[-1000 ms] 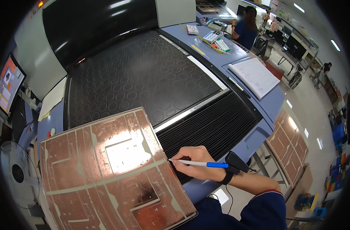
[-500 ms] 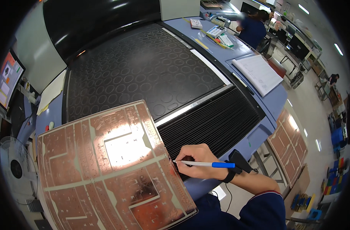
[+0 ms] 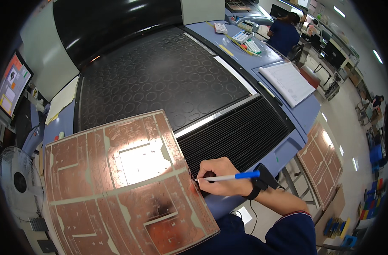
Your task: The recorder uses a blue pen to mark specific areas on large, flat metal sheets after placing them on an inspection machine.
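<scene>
A large copper-coloured circuit board panel [image 3: 92,191] with pale dividing strips fills the lower left, tilted, one edge over the machine. My right hand [image 3: 219,175] is closed round a white marker pen [image 3: 228,177] with a blue cap on its rear end. Its tip points left, close by the panel's right edge; whether it touches cannot be made out. A dark band with a black block circles my right wrist. My left hand does not show.
A machine bed [image 3: 160,80] with a black ring-patterned mat lies beyond the panel, ribbed black bellows [image 3: 232,131] in front. An open notebook [image 3: 286,83] and pens rest on the right ledge. A fan [image 3: 19,182] and monitor [image 3: 13,85] stand left. Another copper panel [image 3: 321,157] leans at right.
The view has shifted slightly. My right hand still holds the marker by the panel's right edge, and the marker's capped end has tilted up a little.
</scene>
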Motion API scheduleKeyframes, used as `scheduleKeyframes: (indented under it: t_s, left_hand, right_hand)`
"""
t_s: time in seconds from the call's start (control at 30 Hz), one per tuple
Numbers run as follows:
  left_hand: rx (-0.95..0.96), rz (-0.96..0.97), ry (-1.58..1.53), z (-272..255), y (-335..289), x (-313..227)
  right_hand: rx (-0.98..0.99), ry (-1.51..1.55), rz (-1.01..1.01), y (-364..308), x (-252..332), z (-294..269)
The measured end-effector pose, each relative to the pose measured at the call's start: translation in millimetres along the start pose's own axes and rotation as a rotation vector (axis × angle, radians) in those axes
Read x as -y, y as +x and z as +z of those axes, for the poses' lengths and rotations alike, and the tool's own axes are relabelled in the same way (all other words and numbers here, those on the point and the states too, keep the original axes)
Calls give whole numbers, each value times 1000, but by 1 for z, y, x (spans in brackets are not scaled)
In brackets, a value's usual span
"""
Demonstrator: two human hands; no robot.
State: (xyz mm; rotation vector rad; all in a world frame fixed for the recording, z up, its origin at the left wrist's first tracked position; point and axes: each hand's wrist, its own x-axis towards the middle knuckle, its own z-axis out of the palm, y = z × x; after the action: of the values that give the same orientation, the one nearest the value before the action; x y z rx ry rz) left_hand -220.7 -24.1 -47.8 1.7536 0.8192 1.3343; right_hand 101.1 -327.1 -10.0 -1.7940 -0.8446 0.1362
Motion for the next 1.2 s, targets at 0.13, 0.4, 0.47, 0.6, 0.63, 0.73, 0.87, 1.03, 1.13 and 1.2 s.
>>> scheduleKeyframes:
  t_s: [0.13, 0.4, 0.47, 0.6, 0.63, 0.73, 0.87, 1.03, 1.13, 1.2]
  left_hand:
    - [-95, -11, -52, -14, -7, -2]
    - [69, -354, -985, -192, -21, -48]
    - [-173, -220, -991, -250, -62, -32]
    - [-514, -48, -929, -304, -128, -4]
    - [-767, -76, -862, -316, -152, -9]
    - [-1009, -99, -740, -371, -224, 36]
    - [-988, -107, -522, -390, -242, 117]
    - [-1250, -212, -408, -336, -191, 217]
    - [-1180, -408, 31, -309, -199, 272]
    - [-1197, -481, -95, -292, -209, 289]
  right_hand:
    - [-190, 45, 8, -2, -2, -4]
    - [-324, -413, -241, -53, -6, -7]
    - [-365, -478, -313, -81, -44, -18]
    - [-405, -366, -112, -64, -11, -8]
    - [-399, -360, 21, -61, 7, -2]
    - [-412, -326, -29, -54, 16, 6]
    - [-408, -257, -20, -50, 6, 0]
    - [-422, -165, 12, -54, 2, -5]
    - [-406, -146, 100, -61, -6, -14]
    - [-416, -137, 203, -64, -11, -9]
